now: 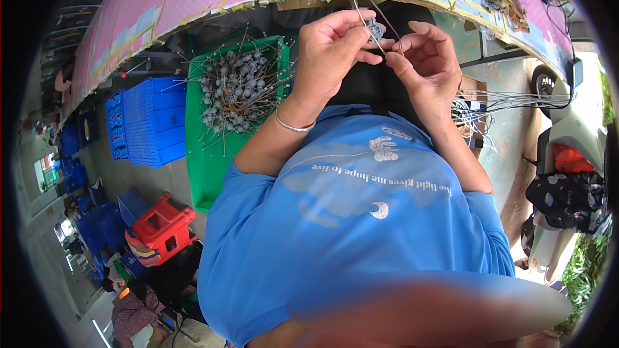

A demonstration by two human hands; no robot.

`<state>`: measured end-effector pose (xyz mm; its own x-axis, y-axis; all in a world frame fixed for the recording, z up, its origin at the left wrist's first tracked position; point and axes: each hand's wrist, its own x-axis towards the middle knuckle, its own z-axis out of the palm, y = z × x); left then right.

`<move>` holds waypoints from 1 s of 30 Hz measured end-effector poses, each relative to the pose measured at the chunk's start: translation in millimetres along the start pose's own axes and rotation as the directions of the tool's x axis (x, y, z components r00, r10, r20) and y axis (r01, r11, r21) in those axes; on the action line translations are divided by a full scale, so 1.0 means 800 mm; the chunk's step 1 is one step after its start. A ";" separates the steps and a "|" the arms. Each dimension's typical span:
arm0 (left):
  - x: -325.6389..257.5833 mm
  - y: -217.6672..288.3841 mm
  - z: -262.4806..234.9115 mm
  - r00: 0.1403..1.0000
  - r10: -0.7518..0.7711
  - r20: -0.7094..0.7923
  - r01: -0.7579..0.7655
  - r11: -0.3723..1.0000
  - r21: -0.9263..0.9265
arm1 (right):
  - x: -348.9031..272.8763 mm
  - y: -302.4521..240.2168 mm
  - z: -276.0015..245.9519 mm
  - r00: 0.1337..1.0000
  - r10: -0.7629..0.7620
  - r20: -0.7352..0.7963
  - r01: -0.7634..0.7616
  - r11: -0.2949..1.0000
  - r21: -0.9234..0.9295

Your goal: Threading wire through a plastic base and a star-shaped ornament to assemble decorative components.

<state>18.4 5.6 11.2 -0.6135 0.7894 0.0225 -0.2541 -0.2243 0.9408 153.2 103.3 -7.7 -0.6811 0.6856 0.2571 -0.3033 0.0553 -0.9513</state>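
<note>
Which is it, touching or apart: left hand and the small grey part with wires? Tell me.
Touching. The head view shows the left hand pinching the small grey part between thumb and fingertips, no gap visible; the right hand holds its wires.

Both forearms rise from the torso at the lower middle of the view and converge toward twelve o'clock, elbows bent and spread to about four and eight o'clock. The left hand [335, 42] sits at roughly eleven o'clock of the meeting point, knuckles up, its fingers [369, 58] curled rightward and pinched together, with a thin silver bangle around the wrist below it. The right hand [427, 58] lies just at its three o'clock, palm turned inward, thumb and forefinger pressed toward the left fingertips so the two hands nearly touch.
</note>
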 end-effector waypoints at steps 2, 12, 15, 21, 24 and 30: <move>0.000 0.004 0.003 1.000 0.004 -0.010 -0.005 0.997 -0.074 | -0.003 0.007 0.000 1.000 -0.022 -0.003 0.022 0.999 0.031; -0.016 0.030 0.021 0.938 -0.185 0.295 0.200 0.979 -0.023 | 0.025 0.016 -0.027 0.877 0.281 0.389 -0.473 0.648 0.598; -0.015 0.026 0.020 0.926 -0.205 0.318 0.183 0.978 0.097 | 0.028 0.016 -0.029 0.909 0.130 0.397 -0.345 0.769 0.538; -0.010 0.011 0.018 0.953 -0.198 0.229 0.185 0.980 0.074 | 0.032 0.017 -0.035 0.974 0.079 0.213 -0.168 0.883 0.438; -0.002 0.007 0.015 0.937 -0.265 0.230 0.275 0.961 -0.013 | 0.034 0.026 -0.044 0.964 0.055 0.262 -0.159 0.905 0.395; -0.003 -0.005 0.023 0.969 -0.166 0.180 0.171 0.985 -0.008 | 0.037 0.024 -0.039 0.934 0.267 0.237 -0.349 0.824 0.447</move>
<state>34.4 15.0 13.9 -0.4179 0.9055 -0.0737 -0.3613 -0.0912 0.9280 147.9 147.6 -24.1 -0.8752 0.4831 0.0263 -0.3098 -0.5179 -0.7974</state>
